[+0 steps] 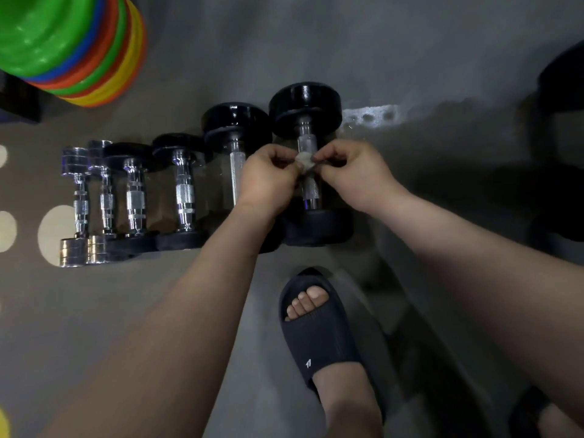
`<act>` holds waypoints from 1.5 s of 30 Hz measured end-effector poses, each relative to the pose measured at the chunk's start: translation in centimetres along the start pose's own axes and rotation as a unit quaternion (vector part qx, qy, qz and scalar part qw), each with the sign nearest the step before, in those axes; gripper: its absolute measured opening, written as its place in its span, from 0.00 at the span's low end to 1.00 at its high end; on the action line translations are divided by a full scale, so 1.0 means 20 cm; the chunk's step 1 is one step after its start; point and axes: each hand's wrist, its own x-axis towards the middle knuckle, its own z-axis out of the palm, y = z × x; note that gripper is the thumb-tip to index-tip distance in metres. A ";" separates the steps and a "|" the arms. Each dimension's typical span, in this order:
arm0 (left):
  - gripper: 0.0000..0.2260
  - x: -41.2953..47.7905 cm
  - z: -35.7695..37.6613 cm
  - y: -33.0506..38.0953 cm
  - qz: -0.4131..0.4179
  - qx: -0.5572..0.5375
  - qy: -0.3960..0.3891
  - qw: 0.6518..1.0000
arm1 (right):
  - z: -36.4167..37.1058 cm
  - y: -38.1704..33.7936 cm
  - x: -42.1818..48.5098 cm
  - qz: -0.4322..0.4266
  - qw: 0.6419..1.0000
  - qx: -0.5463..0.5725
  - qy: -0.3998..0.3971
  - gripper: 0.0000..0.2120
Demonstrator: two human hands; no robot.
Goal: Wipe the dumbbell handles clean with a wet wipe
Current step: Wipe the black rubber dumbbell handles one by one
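Several dumbbells lie side by side on the grey floor, small chrome ones at the left and big black-headed ones at the right. The rightmost black dumbbell [306, 109] has a knurled steel handle [309, 188]. Above that handle, my left hand [268, 178] and my right hand [354, 172] both pinch a small crumpled whitish wet wipe [304, 162] between their fingertips. The wipe hides the middle of the handle. My left hand also covers part of the neighbouring dumbbell's handle [236, 162].
A stack of coloured plastic discs [69, 49] stands at the top left. My foot in a dark slide sandal [319, 330] is planted just below the dumbbells. A dark object [562, 77] sits at the right edge. A pale scuffed patch [369, 116] marks the floor.
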 end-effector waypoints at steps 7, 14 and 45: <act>0.04 -0.01 0.00 -0.05 0.025 0.027 0.087 0.995 | 0.00 0.00 0.01 0.017 0.999 0.006 0.048 0.06; 0.05 -0.05 0.03 -0.01 0.085 0.089 0.049 0.991 | -0.06 -0.01 -0.05 0.057 0.998 0.015 0.008 0.08; 0.10 0.24 0.17 0.07 -0.132 -0.242 0.104 0.956 | 0.07 0.09 -0.27 0.058 0.982 -0.170 0.057 0.11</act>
